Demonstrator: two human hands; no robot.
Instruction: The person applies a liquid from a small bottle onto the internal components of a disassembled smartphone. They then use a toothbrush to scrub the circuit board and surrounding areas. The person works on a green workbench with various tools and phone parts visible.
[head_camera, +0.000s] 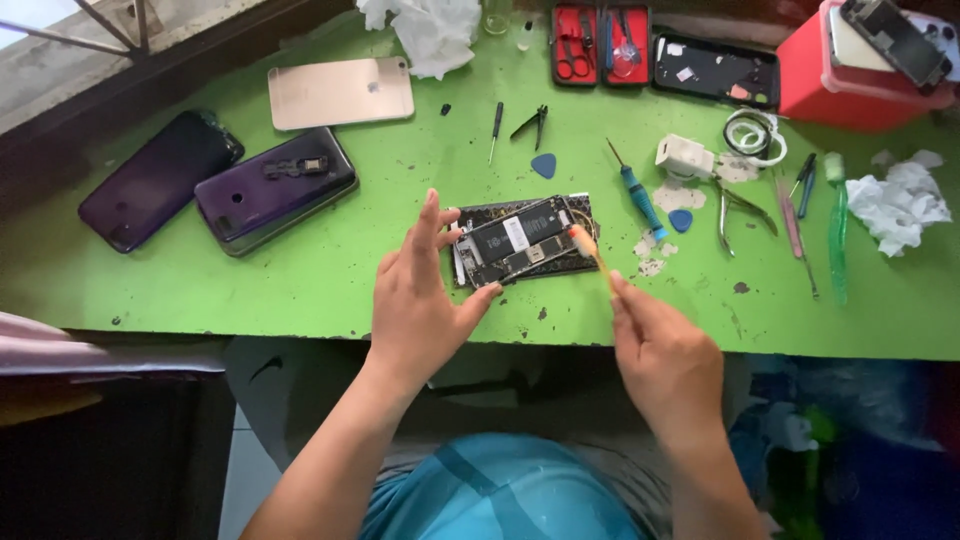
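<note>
An opened phone (515, 245) lies on the green table (300, 270), its black battery and circuit board showing. My left hand (420, 300) steadies the phone's left end, fingers spread and thumb at its lower edge. My right hand (665, 355) pinches a thin stick with a small brush tip (585, 243). The tip rests on the phone's right end.
Two dark purple phones (275, 188) (158, 178) and a gold phone (340, 92) lie at the left. A blue screwdriver (638, 195), picks, tweezers (738, 210), pliers, a red tool case (600, 45), a red box (860, 80) and crumpled tissues (900, 200) lie around.
</note>
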